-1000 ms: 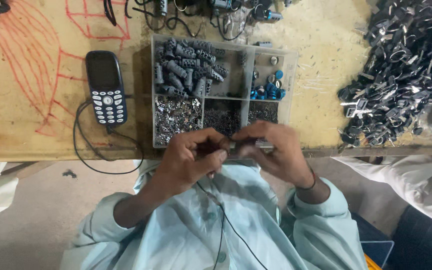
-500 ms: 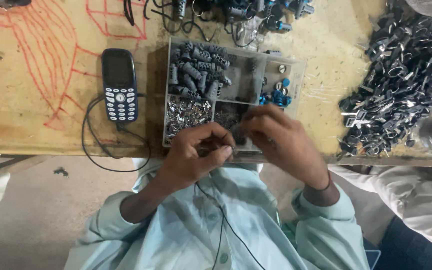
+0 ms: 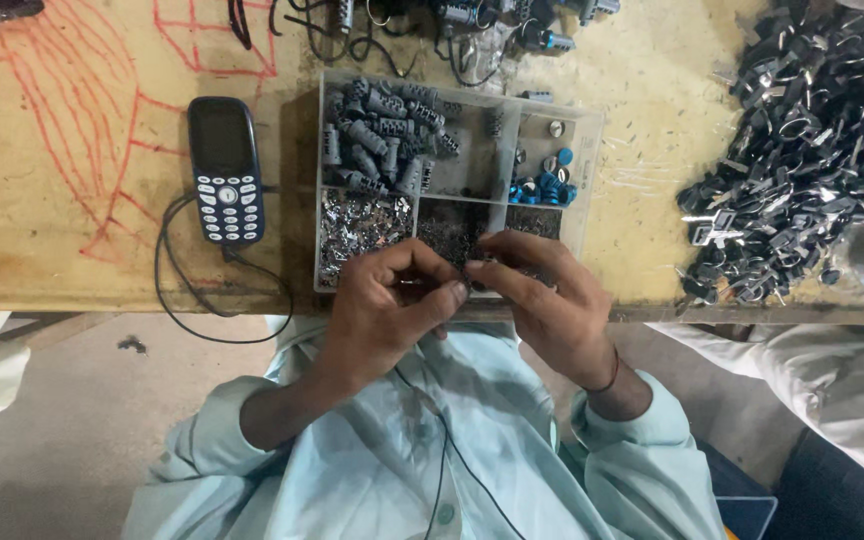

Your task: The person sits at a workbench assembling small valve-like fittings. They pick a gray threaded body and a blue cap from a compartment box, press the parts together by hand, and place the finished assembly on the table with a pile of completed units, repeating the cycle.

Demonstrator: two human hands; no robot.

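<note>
Small part (image 3: 472, 272), too tiny to identify, pinched between fingertips of left hand (image 3: 382, 310) and right hand (image 3: 552, 300), both in a narrow grip, at the near edge of the bench (image 3: 72, 240). Just beyond, touching the knuckles: clear tray (image 3: 592, 180) of grey pieces (image 3: 382, 140), blue caps (image 3: 542, 187) and metal bits (image 3: 362, 225). Left of tray, a keypad phone (image 3: 225, 168) with cable (image 3: 177, 300). Far right, a dark pile of clips (image 3: 802, 150).

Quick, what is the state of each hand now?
Left hand: fingers pinched shut on a small part, too small to identify.
Right hand: fingertips pinched at the same spot; contents cannot be told.
</note>
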